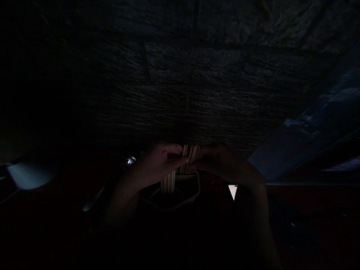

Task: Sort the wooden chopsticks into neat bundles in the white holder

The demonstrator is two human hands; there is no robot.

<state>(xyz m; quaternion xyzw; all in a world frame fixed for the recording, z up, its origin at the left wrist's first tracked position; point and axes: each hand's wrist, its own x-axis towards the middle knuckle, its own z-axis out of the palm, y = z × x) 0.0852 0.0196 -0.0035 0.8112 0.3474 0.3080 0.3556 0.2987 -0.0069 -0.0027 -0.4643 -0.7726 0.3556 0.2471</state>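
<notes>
The scene is very dark. My left hand (pixel 160 161) and my right hand (pixel 218 161) meet at the centre, both closed round a bundle of thin pale wooden sticks (pixel 189 159) that stands roughly upright. The lower ends of the sticks (pixel 168 183) drop toward a pale round container (pixel 194 193) right below the hands. A red mark shows on the back of my left hand.
A rough dark wall (pixel 180 82) fills the upper half. A pale shape (pixel 28 174) lies at the far left, a small shiny object (pixel 129 161) sits beside my left wrist, and a bluish sheet (pixel 298 146) slopes at the right.
</notes>
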